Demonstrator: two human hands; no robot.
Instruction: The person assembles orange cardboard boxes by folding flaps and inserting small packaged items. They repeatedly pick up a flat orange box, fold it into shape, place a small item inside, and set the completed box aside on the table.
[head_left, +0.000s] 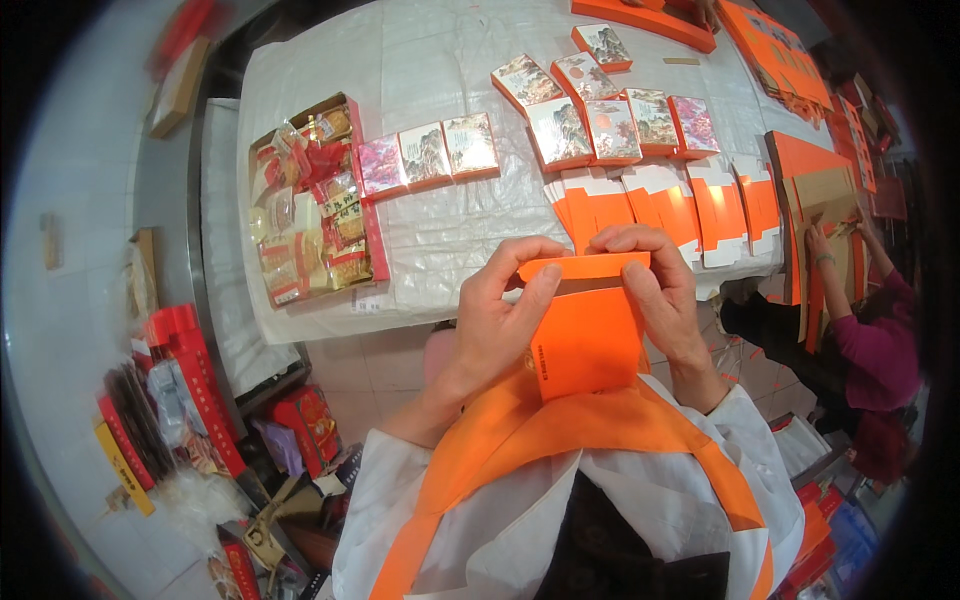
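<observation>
An orange folding carton point(587, 340) is held up before my chest, its top flap bent over toward me. My left hand point(508, 300) pinches the flap's left end, thumb in front and fingers behind. At the flap's right end, my right hand point(655, 285) grips it the same way. Just beyond my hands, flat orange-and-white cartons point(718, 212) lie in overlapping stacks along the table's near edge. Behind those stand several small square boxes point(558, 132) with landscape-printed lids. Three more such boxes point(425, 155) form a row to the left.
A red-edged cardboard box point(378, 235) full of wrapped packets sits on the left of the sheet-covered table point(440, 225). At the right, a co-worker in a purple sleeve point(868, 345) handles large orange-and-brown cardboard point(820, 195). Red packages point(305, 425) and bags crowd the lower left.
</observation>
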